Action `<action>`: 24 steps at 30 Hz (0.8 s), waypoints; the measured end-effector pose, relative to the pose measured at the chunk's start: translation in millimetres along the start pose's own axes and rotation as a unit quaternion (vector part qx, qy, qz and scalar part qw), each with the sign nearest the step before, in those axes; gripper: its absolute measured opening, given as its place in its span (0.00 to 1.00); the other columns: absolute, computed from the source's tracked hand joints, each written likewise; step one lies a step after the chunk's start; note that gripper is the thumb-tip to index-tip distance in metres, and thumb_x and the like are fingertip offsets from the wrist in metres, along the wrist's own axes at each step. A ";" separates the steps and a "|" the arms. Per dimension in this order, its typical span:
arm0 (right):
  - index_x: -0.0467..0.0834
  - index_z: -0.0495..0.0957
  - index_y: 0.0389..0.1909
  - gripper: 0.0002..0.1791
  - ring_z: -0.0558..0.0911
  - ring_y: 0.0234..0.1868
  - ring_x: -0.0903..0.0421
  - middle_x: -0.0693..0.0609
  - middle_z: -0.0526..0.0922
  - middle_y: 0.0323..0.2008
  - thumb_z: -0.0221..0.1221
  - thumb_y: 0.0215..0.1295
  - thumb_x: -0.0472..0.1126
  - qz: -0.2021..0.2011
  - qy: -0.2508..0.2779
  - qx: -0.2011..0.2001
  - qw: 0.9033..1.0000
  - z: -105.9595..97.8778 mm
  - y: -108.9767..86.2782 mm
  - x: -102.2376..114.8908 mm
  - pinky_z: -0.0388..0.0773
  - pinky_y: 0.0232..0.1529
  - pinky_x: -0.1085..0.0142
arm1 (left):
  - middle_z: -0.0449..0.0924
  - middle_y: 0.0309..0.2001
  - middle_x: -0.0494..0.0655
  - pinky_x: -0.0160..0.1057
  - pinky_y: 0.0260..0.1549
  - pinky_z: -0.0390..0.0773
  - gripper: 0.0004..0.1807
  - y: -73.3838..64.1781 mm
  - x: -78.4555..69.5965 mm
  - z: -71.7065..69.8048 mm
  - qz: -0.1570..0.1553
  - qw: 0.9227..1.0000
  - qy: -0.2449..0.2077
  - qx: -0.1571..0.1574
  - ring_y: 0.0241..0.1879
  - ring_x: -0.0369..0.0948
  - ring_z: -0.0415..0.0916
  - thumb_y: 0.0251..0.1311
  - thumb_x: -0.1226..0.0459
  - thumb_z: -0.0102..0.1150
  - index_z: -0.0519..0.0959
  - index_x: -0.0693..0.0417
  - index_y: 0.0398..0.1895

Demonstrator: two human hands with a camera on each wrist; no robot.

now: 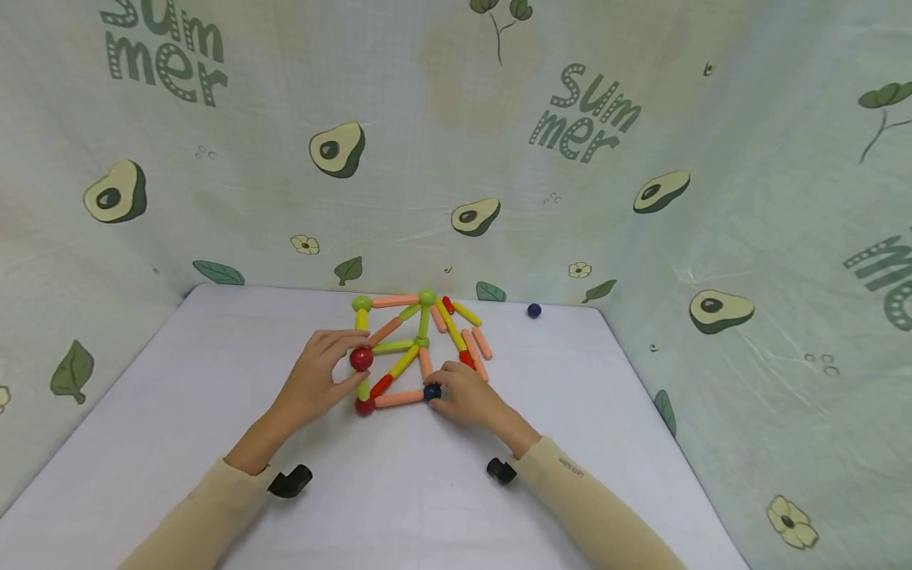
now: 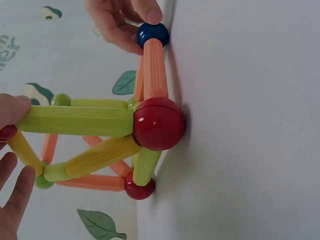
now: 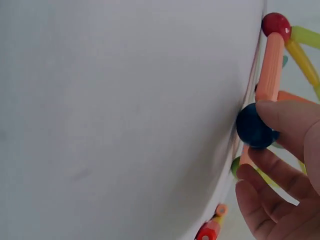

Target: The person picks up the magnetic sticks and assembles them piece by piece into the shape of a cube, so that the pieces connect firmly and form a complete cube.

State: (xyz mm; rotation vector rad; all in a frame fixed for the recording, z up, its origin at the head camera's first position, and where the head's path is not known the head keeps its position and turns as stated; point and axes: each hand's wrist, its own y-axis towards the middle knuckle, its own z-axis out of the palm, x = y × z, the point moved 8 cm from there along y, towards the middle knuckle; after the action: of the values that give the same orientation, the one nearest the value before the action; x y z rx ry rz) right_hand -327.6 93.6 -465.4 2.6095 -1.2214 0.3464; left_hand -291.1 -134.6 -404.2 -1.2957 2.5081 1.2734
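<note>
A frame of coloured rods and balls stands on the white table [image 1: 285, 507]. My left hand [image 1: 306, 388] pinches the upper red ball [image 1: 361, 359] at the frame's near left corner; a yellow-green rod [image 2: 80, 120] runs from it down to a lower red ball [image 2: 159, 124]. Between thumb and fingers, my right hand [image 1: 466, 394] holds a dark blue ball [image 3: 256, 126] low at the near right corner. One orange rod [image 1: 399, 399] joins this blue ball to the lower red ball. Green balls [image 1: 426, 298] form the far corners. The right fingers partly hide the blue ball.
Loose orange rods [image 1: 482, 343], yellow rods [image 1: 467, 313] and red pieces lie just right of the frame. Another dark blue ball [image 1: 533, 310] lies near the table's back edge. A patterned cloth [image 1: 399, 103] hangs behind and along the sides.
</note>
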 end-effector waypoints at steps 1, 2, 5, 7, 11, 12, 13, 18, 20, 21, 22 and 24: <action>0.47 0.86 0.59 0.18 0.78 0.47 0.57 0.53 0.84 0.49 0.71 0.70 0.43 -0.003 0.007 0.004 1.000 0.1 -1.6 1.1 0.80 0.51 0.64 | 0.81 0.64 0.49 0.51 0.53 0.80 0.30 -1.0 0.3 -0.1 -0.001 1.000 -0.001 0.001 0.60 0.48 0.71 0.54 0.71 0.81 0.82 0.54 0.61; 0.47 0.86 0.60 0.19 0.79 0.48 0.57 0.53 0.84 0.50 0.70 0.70 0.43 -0.005 0.012 0.010 1.000 0.0 -3.1 1.6 0.80 0.52 0.63 | 0.81 0.63 0.48 0.49 0.52 0.81 0.30 -1.8 0.6 -0.4 -0.002 1.000 -0.004 0.001 0.59 0.48 0.72 0.54 0.72 0.80 0.81 0.54 0.61; 0.47 0.84 0.62 0.19 0.81 0.52 0.54 0.52 0.84 0.52 0.68 0.71 0.39 0.002 0.045 0.016 0.999 -4.3 -7.3 -3.1 0.81 0.55 0.59 | 0.81 0.62 0.46 0.42 0.49 0.81 0.30 -3.2 -0.2 -1.8 -0.003 1.000 -0.004 0.001 0.56 0.45 0.74 0.56 0.74 0.78 0.80 0.53 0.62; 0.46 0.84 0.62 0.19 0.81 0.52 0.53 0.51 0.85 0.52 0.67 0.72 0.37 0.027 0.063 -0.001 0.998 -11.4 -8.7 -14.8 0.81 0.54 0.57 | 0.80 0.61 0.45 0.39 0.49 0.81 0.30 -3.5 -0.7 -2.5 -0.008 1.000 -0.003 0.001 0.55 0.43 0.74 0.56 0.74 0.78 0.80 0.52 0.63; 0.44 0.85 0.59 0.16 0.79 0.44 0.53 0.48 0.85 0.48 0.66 0.73 0.36 0.122 0.076 -0.073 0.987 -31.4 -8.6 -54.0 0.80 0.49 0.57 | 0.80 0.62 0.45 0.41 0.51 0.81 0.31 -3.7 -0.6 -3.6 -0.023 1.000 -0.002 0.000 0.58 0.44 0.74 0.57 0.74 0.78 0.80 0.50 0.63; 0.43 0.86 0.58 0.15 0.79 0.44 0.52 0.47 0.85 0.47 0.66 0.72 0.36 0.148 0.078 -0.091 0.982 -36.3 -8.4 -64.8 0.80 0.48 0.57 | 0.80 0.62 0.45 0.42 0.52 0.81 0.31 -3.8 -0.2 -3.6 -0.026 1.000 -0.003 0.000 0.58 0.44 0.74 0.56 0.74 0.78 0.79 0.50 0.63; 0.42 0.86 0.58 0.15 0.79 0.43 0.51 0.46 0.84 0.47 0.66 0.73 0.36 0.172 0.077 -0.105 0.976 -40.2 -8.2 -75.3 0.80 0.47 0.56 | 0.80 0.62 0.45 0.42 0.52 0.81 0.31 -3.9 0.3 -3.6 -0.028 1.000 -0.004 -0.001 0.59 0.44 0.74 0.56 0.74 0.78 0.79 0.50 0.63; 0.41 0.83 0.61 0.18 0.81 0.47 0.47 0.43 0.83 0.51 0.66 0.74 0.40 0.258 0.081 -0.125 0.955 -47.1 -3.7 -117.7 0.83 0.50 0.54 | 0.80 0.62 0.45 0.42 0.56 0.81 0.31 -3.8 2.6 -3.1 -0.030 0.999 -0.013 -0.002 0.60 0.44 0.75 0.56 0.74 0.78 0.80 0.50 0.63; 0.41 0.82 0.63 0.19 0.81 0.48 0.46 0.43 0.84 0.51 0.66 0.74 0.42 0.275 0.081 -0.115 0.951 -45.6 -0.3 -127.8 0.84 0.51 0.54 | 0.80 0.62 0.45 0.40 0.56 0.81 0.31 -3.5 3.3 -3.0 -0.031 0.999 -0.015 -0.001 0.61 0.44 0.75 0.57 0.75 0.78 0.80 0.50 0.63; 0.41 0.82 0.63 0.20 0.81 0.47 0.46 0.43 0.84 0.50 0.66 0.74 0.42 0.280 0.080 -0.109 0.950 -44.7 1.4 -131.8 0.83 0.51 0.54 | 0.80 0.62 0.45 0.39 0.56 0.81 0.31 -3.4 3.5 -3.1 -0.032 0.999 -0.015 -0.001 0.61 0.43 0.76 0.56 0.75 0.78 0.80 0.50 0.63; 0.41 0.82 0.63 0.20 0.81 0.46 0.46 0.43 0.84 0.49 0.66 0.74 0.42 0.284 0.079 -0.101 0.950 -43.5 2.9 -134.7 0.83 0.50 0.54 | 0.80 0.62 0.44 0.38 0.56 0.81 0.31 -3.2 3.8 -3.1 -0.032 0.999 -0.016 0.000 0.61 0.43 0.76 0.56 0.75 0.78 0.80 0.50 0.63; 0.40 0.82 0.63 0.20 0.80 0.44 0.47 0.44 0.85 0.47 0.66 0.74 0.42 0.287 0.072 -0.085 0.951 -41.1 5.8 -139.1 0.84 0.49 0.56 | 0.80 0.62 0.44 0.37 0.55 0.82 0.32 -2.9 4.4 -3.0 -0.033 0.999 -0.016 0.001 0.60 0.42 0.76 0.56 0.75 0.78 0.79 0.50 0.64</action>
State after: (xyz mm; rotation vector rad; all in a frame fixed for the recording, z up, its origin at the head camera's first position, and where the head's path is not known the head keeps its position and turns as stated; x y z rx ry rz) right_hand -423.4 202.7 -469.3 2.0026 -1.8455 0.4937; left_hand -291.0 -140.4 -405.8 -1.3346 2.4225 1.2673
